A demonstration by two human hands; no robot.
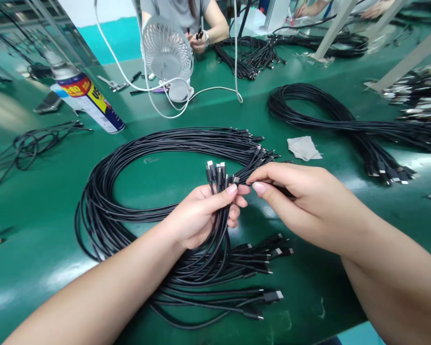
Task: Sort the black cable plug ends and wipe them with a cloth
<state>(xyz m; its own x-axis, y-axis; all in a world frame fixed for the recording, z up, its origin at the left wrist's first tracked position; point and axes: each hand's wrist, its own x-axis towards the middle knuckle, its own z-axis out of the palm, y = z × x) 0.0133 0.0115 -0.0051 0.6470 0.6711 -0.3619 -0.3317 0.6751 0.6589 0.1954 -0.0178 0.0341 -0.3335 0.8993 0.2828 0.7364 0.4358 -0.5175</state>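
My left hand (pixel 208 211) is closed round several black USB cables (pixel 221 225), their metal-tipped connectors (pixel 217 172) sticking up above the thumb. Just to the right, my right hand (pixel 294 201) pinches with thumb and forefinger at a thin dark piece beside the left fingertips; it looks like the end of one cable, though the fingers partly cover it. Beneath and behind both hands lies a big looped bundle of black USB cables (pixel 96 191), with loose connector ends (pixel 273 297) fanned out on the green table toward the front.
A spray can (pixel 89 100) stands at the left behind the bundle. A small white fan (pixel 168 52) with a white cord is at the back. More coiled cables (pixel 309 105) and a white cloth scrap (pixel 304 148) lie to the right. A co-worker's hands (pixel 198 40) hold small parts opposite.
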